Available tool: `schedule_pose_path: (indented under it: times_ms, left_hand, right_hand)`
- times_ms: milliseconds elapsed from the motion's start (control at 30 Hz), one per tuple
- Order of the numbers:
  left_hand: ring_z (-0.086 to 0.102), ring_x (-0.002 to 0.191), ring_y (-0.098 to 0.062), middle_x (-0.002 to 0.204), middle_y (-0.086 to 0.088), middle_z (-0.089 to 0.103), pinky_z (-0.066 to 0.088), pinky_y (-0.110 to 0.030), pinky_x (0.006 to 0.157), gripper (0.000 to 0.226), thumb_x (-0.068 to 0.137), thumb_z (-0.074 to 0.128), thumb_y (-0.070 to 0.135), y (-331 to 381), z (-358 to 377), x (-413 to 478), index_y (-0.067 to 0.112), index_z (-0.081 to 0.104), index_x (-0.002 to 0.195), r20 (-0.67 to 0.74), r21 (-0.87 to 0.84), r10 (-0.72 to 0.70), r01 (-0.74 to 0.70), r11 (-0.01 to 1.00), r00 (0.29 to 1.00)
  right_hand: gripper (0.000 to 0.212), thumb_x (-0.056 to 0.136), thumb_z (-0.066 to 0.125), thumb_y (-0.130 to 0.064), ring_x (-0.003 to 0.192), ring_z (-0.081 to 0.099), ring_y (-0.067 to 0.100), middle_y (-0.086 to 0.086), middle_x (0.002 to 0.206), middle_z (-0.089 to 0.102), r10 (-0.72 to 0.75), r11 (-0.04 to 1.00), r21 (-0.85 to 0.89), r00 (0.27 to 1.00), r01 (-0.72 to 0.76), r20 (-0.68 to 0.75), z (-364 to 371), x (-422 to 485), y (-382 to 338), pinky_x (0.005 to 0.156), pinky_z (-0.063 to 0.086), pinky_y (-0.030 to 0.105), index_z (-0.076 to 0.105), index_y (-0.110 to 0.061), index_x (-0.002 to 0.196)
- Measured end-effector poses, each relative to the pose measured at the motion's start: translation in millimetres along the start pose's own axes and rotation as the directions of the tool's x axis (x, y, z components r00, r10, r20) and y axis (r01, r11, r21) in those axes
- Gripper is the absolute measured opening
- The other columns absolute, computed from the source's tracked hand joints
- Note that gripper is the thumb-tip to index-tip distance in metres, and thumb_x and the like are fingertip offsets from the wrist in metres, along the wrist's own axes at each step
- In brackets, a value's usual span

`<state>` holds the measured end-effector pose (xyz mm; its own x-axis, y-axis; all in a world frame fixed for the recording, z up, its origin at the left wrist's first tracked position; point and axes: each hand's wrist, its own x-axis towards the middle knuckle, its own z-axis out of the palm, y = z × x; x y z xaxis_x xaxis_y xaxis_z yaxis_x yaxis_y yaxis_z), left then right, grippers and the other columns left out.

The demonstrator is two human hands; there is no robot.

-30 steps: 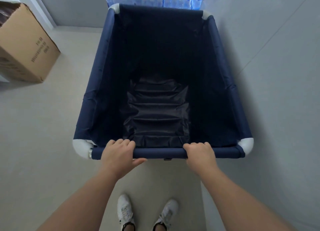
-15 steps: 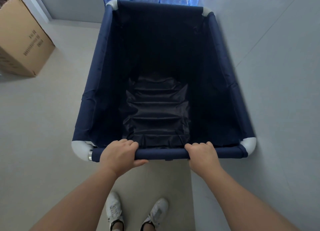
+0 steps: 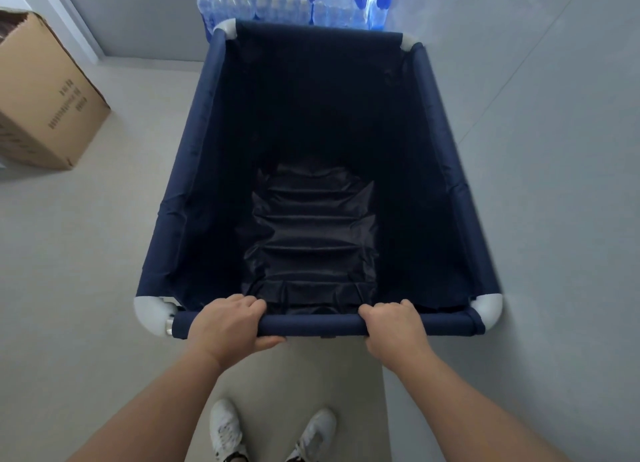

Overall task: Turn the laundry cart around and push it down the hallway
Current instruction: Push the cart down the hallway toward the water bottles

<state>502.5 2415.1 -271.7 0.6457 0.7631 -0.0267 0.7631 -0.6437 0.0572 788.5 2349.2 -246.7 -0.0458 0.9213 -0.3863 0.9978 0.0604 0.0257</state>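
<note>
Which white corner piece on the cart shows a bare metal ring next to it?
The near-left corner piece, beside the left hand. The laundry cart fabric stops short there; the other three corners show none.

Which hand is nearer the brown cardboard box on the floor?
Left. The left hand grips the navy cart's near rail on the side toward the brown cardboard box; the right hand grips farther away.

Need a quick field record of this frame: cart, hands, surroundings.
cart: navy fabric laundry cart, nothing visible inside
near rail: gripped by both hands
left hand: closed on rail, left of centre
right hand: closed on rail, right of centre
ahead: packs of bottled water at the cart's far end
left: cardboard box on floor
right: wall close alongside
</note>
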Motion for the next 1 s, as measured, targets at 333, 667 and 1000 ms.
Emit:
schedule_pose_path:
  times_ms: [333,667,1000]
  left_hand:
    - [0.059,0.058,-0.016,0.064,0.008,0.06,0.043,-0.029,0.051,0.057,0.071,0.046,0.08,-5.2,-2.5,14.1,0.024,0.056,0.07,-0.013,0.001,-0.019,0.019,1.0,1.0]
    - [0.059,0.053,-0.012,0.06,0.01,0.061,0.047,-0.03,0.05,0.056,0.071,0.045,0.083,-30.7,0.3,56.7,0.028,0.059,0.07,-0.019,0.014,-0.034,0.034,0.999,0.999]
    - [0.06,0.052,-0.012,0.058,0.01,0.061,0.047,-0.03,0.05,0.056,0.067,0.051,0.084,-58.5,-1.0,106.8,0.029,0.059,0.067,0.007,0.017,-0.044,0.044,0.999,0.999]
  right_hand:
    - [0.019,0.083,0.057,-0.024,0.083,0.061,0.022,-0.003,0.092,0.065,-0.001,0.998,0.068,1.0,0.001,0.004,-4.0,14.7,3.9,0.07,0.036,0.035,0.057,-0.027,0.102]
    - [0.038,0.084,0.058,-0.02,0.085,0.063,0.022,-0.003,0.096,0.066,0.099,0.993,0.047,0.978,-0.109,0.182,-28.6,70.4,12.9,0.065,0.045,0.034,0.051,-0.029,0.121]
    - [0.026,0.083,0.055,-0.017,0.084,0.063,0.021,-0.001,0.094,0.066,0.139,0.99,-0.02,0.941,-0.139,0.31,-56.8,129.2,23.8,0.064,0.05,0.033,0.062,-0.024,0.107]
